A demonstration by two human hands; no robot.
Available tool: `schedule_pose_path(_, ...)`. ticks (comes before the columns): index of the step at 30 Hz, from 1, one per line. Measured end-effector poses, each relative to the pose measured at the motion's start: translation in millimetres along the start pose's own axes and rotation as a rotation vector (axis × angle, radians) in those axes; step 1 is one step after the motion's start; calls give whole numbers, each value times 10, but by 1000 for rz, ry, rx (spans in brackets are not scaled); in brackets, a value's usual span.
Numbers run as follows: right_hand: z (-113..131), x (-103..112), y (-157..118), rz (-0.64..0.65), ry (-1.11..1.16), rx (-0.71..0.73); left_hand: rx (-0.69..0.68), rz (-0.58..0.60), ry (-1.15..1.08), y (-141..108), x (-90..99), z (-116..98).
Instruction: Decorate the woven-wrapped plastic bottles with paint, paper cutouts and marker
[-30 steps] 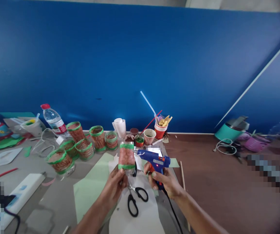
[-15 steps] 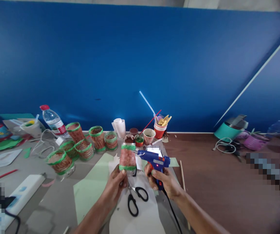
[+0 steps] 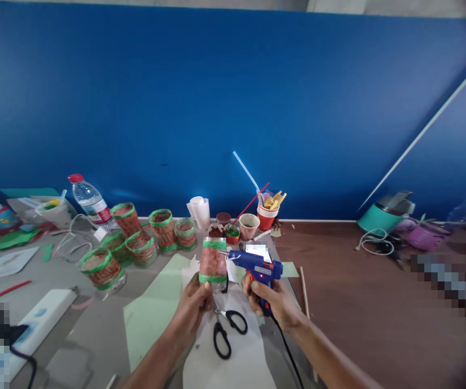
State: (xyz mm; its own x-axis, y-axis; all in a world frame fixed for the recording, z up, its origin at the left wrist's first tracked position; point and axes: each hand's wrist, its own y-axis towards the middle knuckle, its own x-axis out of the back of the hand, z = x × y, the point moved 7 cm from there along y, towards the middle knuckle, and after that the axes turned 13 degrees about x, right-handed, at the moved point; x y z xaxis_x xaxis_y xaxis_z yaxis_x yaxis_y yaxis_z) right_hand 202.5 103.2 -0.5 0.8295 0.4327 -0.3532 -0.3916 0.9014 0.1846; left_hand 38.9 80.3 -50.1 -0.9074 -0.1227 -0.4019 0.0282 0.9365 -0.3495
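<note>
A clear plastic cup point(image 3: 213, 262), coated reddish brown with green bands at both ends, is held near its lower end by my left hand point(image 3: 195, 302). My right hand point(image 3: 271, 300) is wrapped round the grip of a blue glue gun point(image 3: 257, 265), whose small light glows red. The gun's metal nozzle points left at the cup's right side, near the upper green band; whether it touches cannot be told. Below the cup, black-handled scissors point(image 3: 222, 340) lie on white paper point(image 3: 244, 367).
Several brown and green painted cups point(image 3: 162, 232) stand at the left, near a water bottle point(image 3: 90, 200). Behind my hands are paint cups point(image 3: 249, 227) and a cup of wooden utensils point(image 3: 267, 216). A white power strip point(image 3: 40, 329) lies at the lower left, a wooden stick point(image 3: 305, 297) at the right.
</note>
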Motion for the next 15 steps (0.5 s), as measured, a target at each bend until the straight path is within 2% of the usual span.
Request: schedule_pose_path(15,-11,-36,-7,15,-52,17,-33,-29,37,-27,-15,-53)
